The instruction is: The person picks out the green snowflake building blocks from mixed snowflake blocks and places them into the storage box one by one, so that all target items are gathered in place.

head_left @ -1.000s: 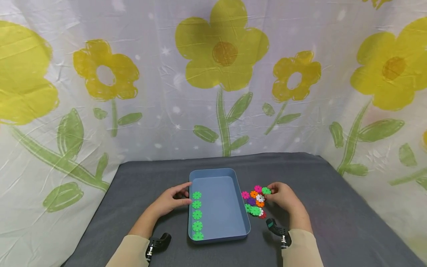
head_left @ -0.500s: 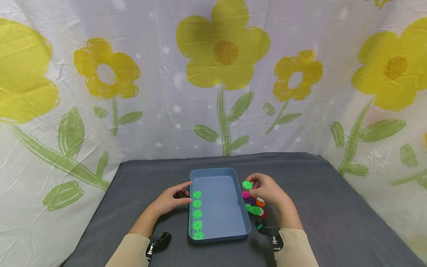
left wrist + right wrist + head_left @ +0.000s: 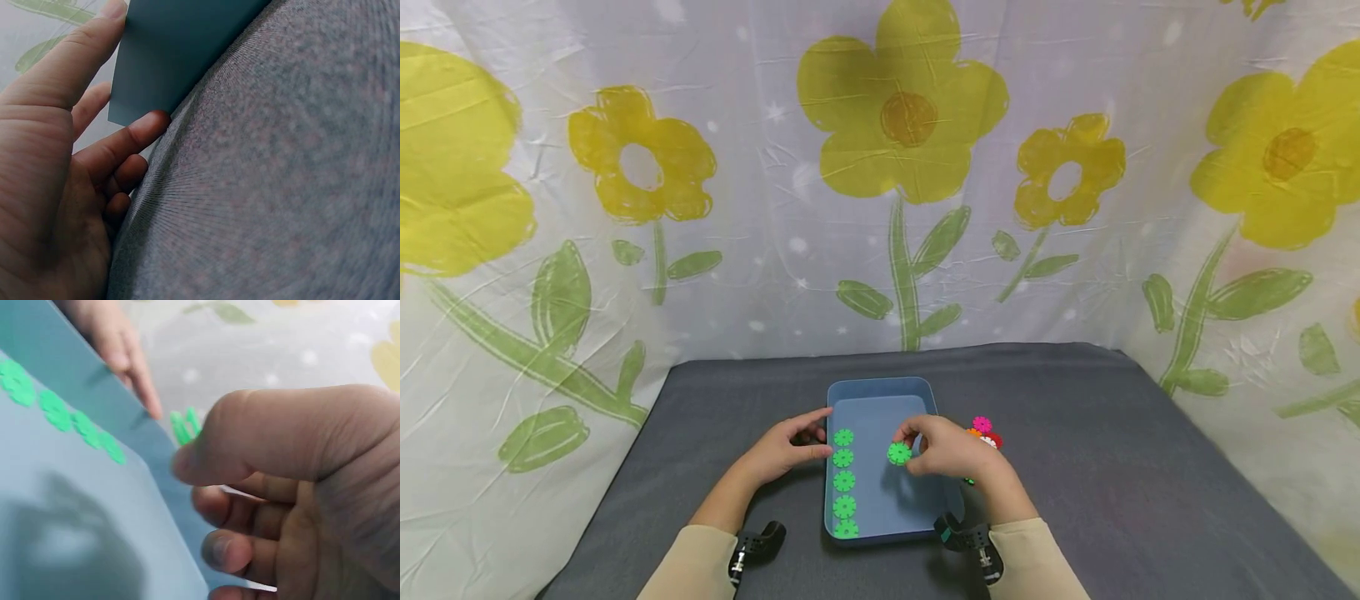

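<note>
My right hand pinches a green snowflake-shaped plastic disc between thumb and fingers, over the middle of a blue-grey rectangular tray. In the right wrist view only the edge of that green disc shows past the thumb. Along the tray's left side runs a column of several green discs, lying flat. At the outside of the left wall is my left hand, its thumb and forefinger touching the tray. The left wrist view shows the thumb at the top of the tray wall.
Right of the tray lies a pile of coloured discs, pink, red, white and orange, partly hidden by the right hand and forearm. A dark grey cloth covers the table. Behind hangs a flower-printed curtain.
My right hand has carried the green disc leftward from the pile, across the tray's right wall, to above the tray's middle. The left hand stays at the tray's left side.
</note>
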`<control>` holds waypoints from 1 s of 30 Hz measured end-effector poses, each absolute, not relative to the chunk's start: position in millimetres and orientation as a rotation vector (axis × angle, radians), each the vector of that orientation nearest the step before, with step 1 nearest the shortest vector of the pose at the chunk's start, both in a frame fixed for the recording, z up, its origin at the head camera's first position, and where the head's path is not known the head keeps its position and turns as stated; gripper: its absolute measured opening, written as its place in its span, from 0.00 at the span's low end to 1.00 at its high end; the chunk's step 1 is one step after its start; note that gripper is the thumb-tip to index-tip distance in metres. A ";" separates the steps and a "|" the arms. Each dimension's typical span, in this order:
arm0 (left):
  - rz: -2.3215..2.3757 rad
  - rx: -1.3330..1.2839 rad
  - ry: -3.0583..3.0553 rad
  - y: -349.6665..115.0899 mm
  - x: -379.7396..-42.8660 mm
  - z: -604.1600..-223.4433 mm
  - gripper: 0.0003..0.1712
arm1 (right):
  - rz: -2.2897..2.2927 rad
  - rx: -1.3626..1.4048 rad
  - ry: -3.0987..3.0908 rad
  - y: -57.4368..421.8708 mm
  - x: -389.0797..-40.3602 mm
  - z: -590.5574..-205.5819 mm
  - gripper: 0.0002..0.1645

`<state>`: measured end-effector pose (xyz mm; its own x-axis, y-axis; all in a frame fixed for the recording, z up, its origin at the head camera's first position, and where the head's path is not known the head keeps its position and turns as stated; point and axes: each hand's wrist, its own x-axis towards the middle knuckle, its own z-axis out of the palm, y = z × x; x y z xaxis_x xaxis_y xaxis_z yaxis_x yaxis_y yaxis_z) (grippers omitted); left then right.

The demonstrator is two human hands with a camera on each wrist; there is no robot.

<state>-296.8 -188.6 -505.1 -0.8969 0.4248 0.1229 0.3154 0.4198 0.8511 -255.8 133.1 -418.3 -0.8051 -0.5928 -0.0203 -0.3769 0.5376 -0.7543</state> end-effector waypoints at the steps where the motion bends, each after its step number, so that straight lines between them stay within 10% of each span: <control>1: 1.491 0.666 2.551 -188.5 -296.5 -504.9 0.41 | -1.102 -0.828 2.490 128.9 -255.2 -420.0 0.18; 30: 1.523 0.724 2.541 -187.9 -291.7 -500.1 0.40 | -0.827 -0.794 2.507 85.8 -240.3 -439.6 0.16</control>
